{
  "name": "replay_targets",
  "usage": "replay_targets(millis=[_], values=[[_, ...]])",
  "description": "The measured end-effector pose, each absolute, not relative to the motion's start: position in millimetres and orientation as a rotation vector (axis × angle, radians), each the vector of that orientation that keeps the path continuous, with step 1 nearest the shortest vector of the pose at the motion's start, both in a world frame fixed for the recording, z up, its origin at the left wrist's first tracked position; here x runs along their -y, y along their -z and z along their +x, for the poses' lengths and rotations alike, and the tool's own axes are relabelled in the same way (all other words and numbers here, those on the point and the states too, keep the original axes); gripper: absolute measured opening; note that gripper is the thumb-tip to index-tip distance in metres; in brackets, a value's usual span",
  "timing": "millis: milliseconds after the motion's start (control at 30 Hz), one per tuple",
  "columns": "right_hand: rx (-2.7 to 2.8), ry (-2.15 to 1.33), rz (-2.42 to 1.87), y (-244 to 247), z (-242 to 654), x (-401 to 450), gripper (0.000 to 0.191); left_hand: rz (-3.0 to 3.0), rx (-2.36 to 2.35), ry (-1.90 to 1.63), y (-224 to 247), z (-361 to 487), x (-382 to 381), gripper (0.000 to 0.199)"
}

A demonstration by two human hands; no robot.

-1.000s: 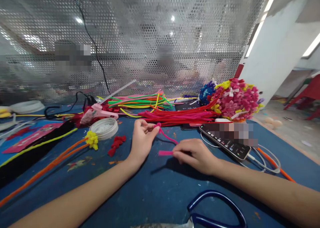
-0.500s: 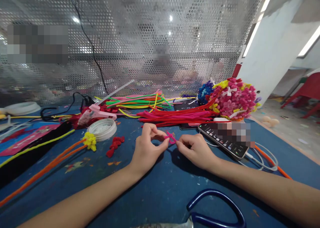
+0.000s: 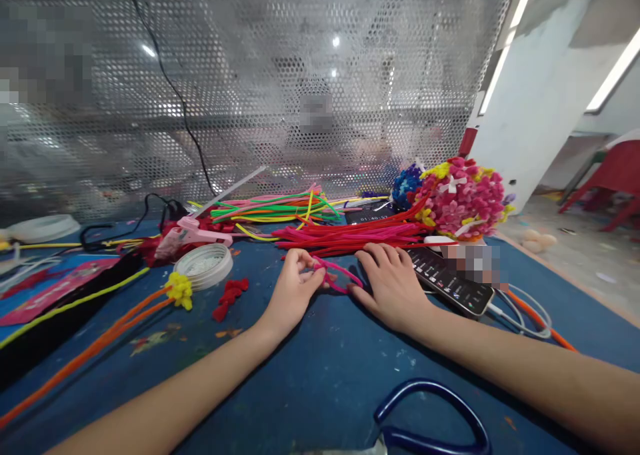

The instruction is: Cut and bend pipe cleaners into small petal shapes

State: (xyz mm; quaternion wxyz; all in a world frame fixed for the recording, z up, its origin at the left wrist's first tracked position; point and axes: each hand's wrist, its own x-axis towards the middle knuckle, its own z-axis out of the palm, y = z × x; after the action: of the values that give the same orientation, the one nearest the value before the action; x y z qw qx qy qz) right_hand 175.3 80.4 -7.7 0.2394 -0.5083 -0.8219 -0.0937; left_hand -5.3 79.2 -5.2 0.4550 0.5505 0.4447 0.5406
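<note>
A bright pink pipe cleaner (image 3: pixel 345 270), bent into a long narrow loop, stretches between my two hands in the middle of the table. My left hand (image 3: pixel 295 288) is closed, its thumb and forefinger pinching one end of it. My right hand (image 3: pixel 393 287) rests palm down with the fingers spread. Its thumb tip is close to the loop's far end; whether they touch I cannot tell. Beyond the hands lies a bundle of red and pink pipe cleaners (image 3: pixel 350 236). Left of my left hand is a small twisted red piece (image 3: pixel 230 299).
Blue-handled scissors (image 3: pixel 435 435) lie at the front edge. A phone (image 3: pixel 453 282) with a white cable sits on the right, before a pink flower bunch (image 3: pixel 465 198). On the left are a pink glue gun (image 3: pixel 193 232), a white dish (image 3: pixel 204 266) and a yellow flower (image 3: pixel 180 290).
The small pink pipe cleaner shape between my fingertips has become a longer open loop. My right hand has gone from a pinch to spread fingers; my left hand still pinches.
</note>
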Motion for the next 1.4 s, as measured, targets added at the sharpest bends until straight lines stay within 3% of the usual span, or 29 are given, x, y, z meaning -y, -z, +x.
replay_targets(millis=[233,733,833,933,1033,1167,1233,1400], values=[[2.316,0.409,-1.660,10.5,173.0,-74.5,0.055,1.390,-1.110,-1.289,2.6,-4.3,-75.0,0.025],[2.302,0.320,-1.372,9.5,174.9,-78.5,0.037,1.431,-1.126,-1.319,-0.2,-3.1,-71.8,0.023],[2.342,0.147,-1.082,5.6,176.5,-78.0,0.036,1.342,-1.079,-1.386,-3.4,-2.8,-70.3,0.027],[2.348,-0.279,-0.729,2.9,180.1,-78.8,0.040,1.175,-0.961,-1.383,-5.9,-3.5,-69.0,0.033],[2.165,-0.607,-0.619,3.5,183.3,-81.0,0.034,1.022,-0.824,-1.232,-7.3,-3.8,-67.3,0.038],[1.999,-0.848,-0.522,6.9,183.6,-85.6,0.042,0.932,-0.773,-1.096,-8.0,-3.2,-65.4,0.039],[1.985,-0.900,-0.524,7.4,182.5,-88.0,0.042,0.917,-0.755,-1.068,-7.5,-3.2,-65.3,0.040],[2.135,-0.659,-0.569,5.9,180.7,-90.4,0.020,0.968,-0.729,-1.001,-5.4,-2.5,-65.1,0.038]])
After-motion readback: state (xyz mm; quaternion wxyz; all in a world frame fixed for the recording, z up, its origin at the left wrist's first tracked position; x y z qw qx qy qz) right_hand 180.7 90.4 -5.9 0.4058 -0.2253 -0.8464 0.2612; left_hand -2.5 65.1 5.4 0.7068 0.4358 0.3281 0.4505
